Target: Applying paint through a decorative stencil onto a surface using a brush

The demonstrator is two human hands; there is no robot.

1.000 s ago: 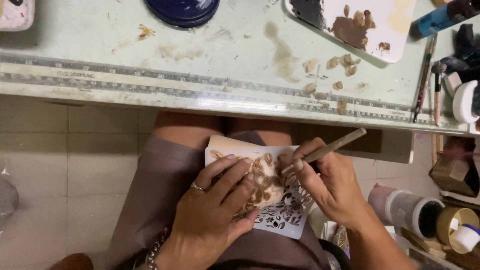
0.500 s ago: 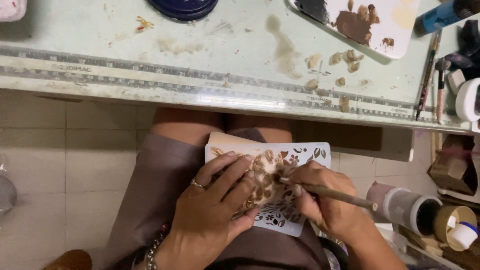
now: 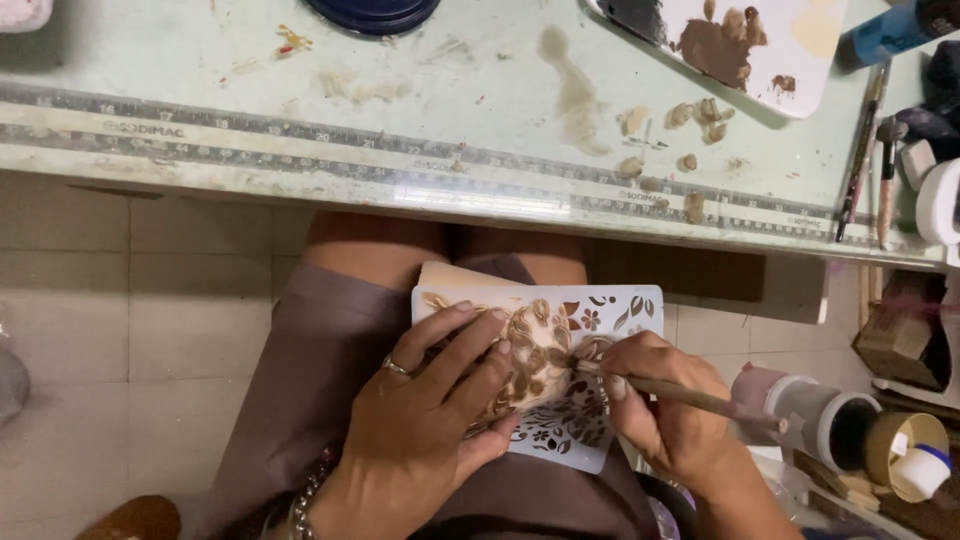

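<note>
The right hand point(image 3: 665, 415) has its grip pinched narrow around a thin wooden-handled brush point(image 3: 690, 395), fingers closed on the shaft close to the tip, which touches the white cut-out stencil point(image 3: 600, 330) near its middle. The handle now lies low and points out to the right of the stencil; a second ago it slanted up toward the bench, and half a second ago it had already dropped to about this angle. The left hand point(image 3: 430, 420) holds nothing in its grip: it lies flat with fingers spread, pressing the stencil's left half, as it did in both earlier frames. A ring point(image 3: 393, 367) sits on one finger. The stencil rests on the person's lap, on the grey-brown cloth point(image 3: 310, 360), its brown-dabbed patch beside the left fingertips. Above the stencil runs the pale green bench point(image 3: 300, 110), smeared with brown paint, with a white palette point(image 3: 760, 40) at its upper right. Right of the stencil stand tape rolls point(image 3: 900, 445).
</note>
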